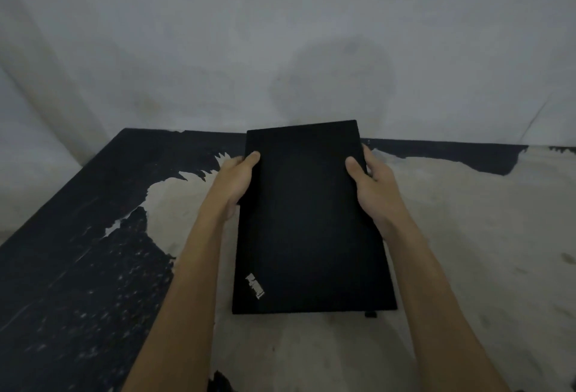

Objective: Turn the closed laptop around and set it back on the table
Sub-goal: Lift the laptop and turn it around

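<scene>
So starting on the left, the surface [78,267] is this beat-up black top with the coating peeling off, and a big pale bare patch runs under the middle and out to the right. Nothing else is sitting on it that I can see.

The left hand [232,181] has its grip clamped on the laptop's left long edge, thumb on top of the lid and the fingers tucked underneath, out of sight. Makes sense, since pinching the edge like that lets you swing a flat slab without it sliding.

In the middle is the closed laptop [307,220], black, long side pointing away from the person, with the logo [255,285] down at the near left corner. The far end looks lifted off the surface while the near edge seems low or resting, though I can't tell for sure if it's touching.

The right hand [372,185] mirrors it, grip closed on the right edge, thumb on the lid. Both hands sit toward the far half, which I'd guess is for control mid-turn. My read is it's partway round and needs more rotation before going down flat.
</scene>
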Tool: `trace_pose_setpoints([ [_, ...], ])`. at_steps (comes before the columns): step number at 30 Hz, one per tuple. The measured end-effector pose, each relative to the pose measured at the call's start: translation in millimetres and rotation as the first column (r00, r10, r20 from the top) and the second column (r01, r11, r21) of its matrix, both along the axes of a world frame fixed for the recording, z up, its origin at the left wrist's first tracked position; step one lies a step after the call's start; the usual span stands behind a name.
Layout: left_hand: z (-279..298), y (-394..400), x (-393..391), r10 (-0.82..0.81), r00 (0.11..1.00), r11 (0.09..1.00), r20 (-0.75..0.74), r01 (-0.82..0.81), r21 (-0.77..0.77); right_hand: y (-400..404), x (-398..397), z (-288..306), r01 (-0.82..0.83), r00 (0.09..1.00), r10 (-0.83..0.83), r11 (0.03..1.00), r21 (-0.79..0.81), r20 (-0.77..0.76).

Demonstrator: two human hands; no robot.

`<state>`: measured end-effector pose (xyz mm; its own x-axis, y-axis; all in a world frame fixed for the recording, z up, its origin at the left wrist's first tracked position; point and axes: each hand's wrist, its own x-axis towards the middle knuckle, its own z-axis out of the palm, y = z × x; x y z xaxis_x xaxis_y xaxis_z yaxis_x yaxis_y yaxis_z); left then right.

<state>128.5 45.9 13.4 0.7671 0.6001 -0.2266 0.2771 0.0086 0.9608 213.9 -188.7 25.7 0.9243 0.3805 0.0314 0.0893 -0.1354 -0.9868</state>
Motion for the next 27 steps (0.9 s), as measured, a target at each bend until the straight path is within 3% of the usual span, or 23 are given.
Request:
trace_pose_setpoints([
  [4, 0, -1, 2, 0.028, 0.997, 0.996, 0.068, -0.033, 0.08, -15, 6, 1, -0.072, 0.996, 0.073, 0.997, 0.036, -0.04],
  [7, 0, 4, 1, 0.088, 0.991, 0.948, 0.096, -0.113, 0.299, -16, 9, -3, -0.118, 0.992, 0.12, 0.992, 0.051, -0.034],
  [9, -1, 9, 0, 0.092, 0.984, 0.86, 0.152, -0.156, 0.486, -13, 9, -4, -0.141, 0.989, 0.143, 0.989, 0.051, -0.03],
  [12, 0, 9, 1, -0.031, 0.987, 0.721, 0.155, -0.085, 0.687, -10, 6, -1, -0.176, 0.984, 0.177, 0.984, 0.036, -0.022],
  [14, 5, 6, 4, -0.062, 0.99, 0.657, 0.124, -0.053, 0.752, -10, 3, 1, -0.198, 0.979, 0.2, 0.979, 0.048, -0.039],
  [17, 19, 8, 7, 0.021, 0.998, 0.506, 0.054, -0.057, 0.861, -10, 1, 4, -0.227, 0.971, 0.231, 0.971, 0.07, -0.057],
  [19, 30, 11, 10, 0.0, 0.999, 0.431, -0.035, 0.032, 0.902, -11, 0, 4, -0.235, 0.97, 0.238, 0.97, 0.062, -0.042],
  [22, 36, 10, 17, -0.053, 0.988, 0.448, -0.145, 0.153, 0.881, -8, -4, 5, -0.266, 0.962, 0.267, 0.963, 0.042, -0.047],
  [27, 33, 15, 7, 0.029, 0.99, 0.473, -0.138, 0.107, 0.875, -4, -8, 9, -0.333, 0.943, 0.333, 0.943, -0.009, -0.014],
])
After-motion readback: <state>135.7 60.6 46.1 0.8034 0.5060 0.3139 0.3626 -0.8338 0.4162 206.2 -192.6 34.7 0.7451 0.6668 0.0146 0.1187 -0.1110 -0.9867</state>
